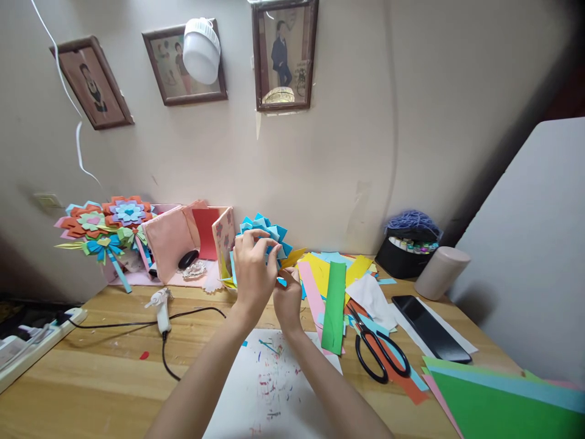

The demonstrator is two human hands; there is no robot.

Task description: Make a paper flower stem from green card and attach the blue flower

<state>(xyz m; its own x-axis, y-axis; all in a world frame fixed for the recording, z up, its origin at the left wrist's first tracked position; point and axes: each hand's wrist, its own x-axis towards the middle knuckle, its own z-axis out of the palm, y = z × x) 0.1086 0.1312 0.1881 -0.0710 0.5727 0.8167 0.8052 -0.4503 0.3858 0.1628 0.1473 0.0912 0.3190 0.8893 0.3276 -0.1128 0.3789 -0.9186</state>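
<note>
A blue folded paper flower (269,235) with pointed petals is held up above the wooden desk (91,372). My left hand (253,271) is closed around its left side, fingers curled over the petals. My right hand (287,296) sits just below and to the right, pinching a small blue paper piece at the flower's lower edge. Under my forearms lies a white sheet (269,390) marked with coloured scribbles.
Coloured paper strips (333,292) and black scissors (379,350) lie to the right, with a phone (429,326), a marker holder (406,250) and paper sheets (503,396). On the left are a glue gun (161,305), a power strip (31,341), finished paper flowers (107,225) and a pink box (183,244).
</note>
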